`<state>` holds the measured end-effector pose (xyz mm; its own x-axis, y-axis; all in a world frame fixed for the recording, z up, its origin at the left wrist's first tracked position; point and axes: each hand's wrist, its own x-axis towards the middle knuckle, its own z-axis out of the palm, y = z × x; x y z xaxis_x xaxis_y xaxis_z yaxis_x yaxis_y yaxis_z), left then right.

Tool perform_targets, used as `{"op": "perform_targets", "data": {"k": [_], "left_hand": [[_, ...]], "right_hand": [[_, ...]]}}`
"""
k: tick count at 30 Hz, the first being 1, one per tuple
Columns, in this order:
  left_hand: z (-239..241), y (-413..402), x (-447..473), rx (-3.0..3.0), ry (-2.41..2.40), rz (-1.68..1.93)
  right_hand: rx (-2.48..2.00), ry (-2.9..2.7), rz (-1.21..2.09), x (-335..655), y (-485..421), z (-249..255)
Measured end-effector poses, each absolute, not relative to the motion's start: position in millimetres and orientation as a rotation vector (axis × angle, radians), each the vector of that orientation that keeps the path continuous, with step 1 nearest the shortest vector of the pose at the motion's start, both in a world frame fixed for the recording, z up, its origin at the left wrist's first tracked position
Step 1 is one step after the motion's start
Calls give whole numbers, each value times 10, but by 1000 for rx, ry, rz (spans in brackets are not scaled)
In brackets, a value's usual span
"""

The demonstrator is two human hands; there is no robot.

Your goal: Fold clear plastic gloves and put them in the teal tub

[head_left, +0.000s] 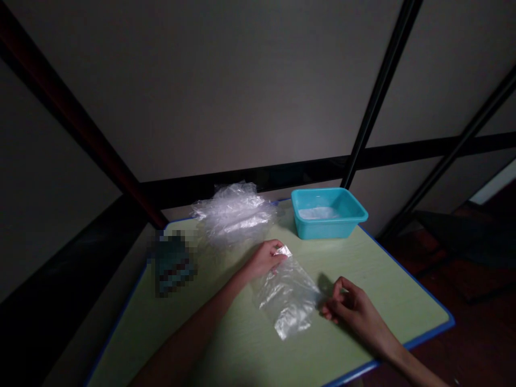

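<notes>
Pinching left hand (pixel 264 260): I held the clear bag (pixel 288 295).
Right hand (pixel 349 306): curled beside the bag; I couldn't tell whether it gripped.

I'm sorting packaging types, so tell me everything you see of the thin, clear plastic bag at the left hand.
The thin, clear plastic bag looks like soft film: roughly rectangular, wrinkled and shiny, with bright glints at its far and near ends. A small reddish mark shows near the far end. It lies slantwise, looking flat, on the pale green, blue-edged table. The left hand grips its far end; the right hand is beside its right edge, contact unclear.
</notes>
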<state>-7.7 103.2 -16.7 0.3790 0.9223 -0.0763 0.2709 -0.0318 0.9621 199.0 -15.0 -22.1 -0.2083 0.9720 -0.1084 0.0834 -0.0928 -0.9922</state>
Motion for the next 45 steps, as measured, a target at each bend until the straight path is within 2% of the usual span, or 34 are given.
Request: {"op": "perform_targets", "data": {"k": [3,6,10,14,22,30,41,45], "left_hand": [[-176,1105,-70,1603,1121,754],[-90,1130,-157,1687,1174,803],[2,969,-321,1816,1275,898],[51,600,-393,1926,1310,877],[39,83,-354,2247,1202,642],[-74,29,-418,2186,1234,681],[-83,10,-454,2218,1219,675],[-94,22,-489,2297,1246,702]], "right_hand": [[-1334,-1707,1173,2070,-142,-182],[-1390,-2135,717,2211,-49,-49],[-1081,-2654,209,2388,102,41],[-854,-2821,-77,2448,170,-20],[-766,-2946,-237,2367,161,-55],[-735,-2834,-137,2347,-1,-70],[-646,-2736,-79,2235,314,-145],[-562,-2720,-147,2252,238,-176]]}}
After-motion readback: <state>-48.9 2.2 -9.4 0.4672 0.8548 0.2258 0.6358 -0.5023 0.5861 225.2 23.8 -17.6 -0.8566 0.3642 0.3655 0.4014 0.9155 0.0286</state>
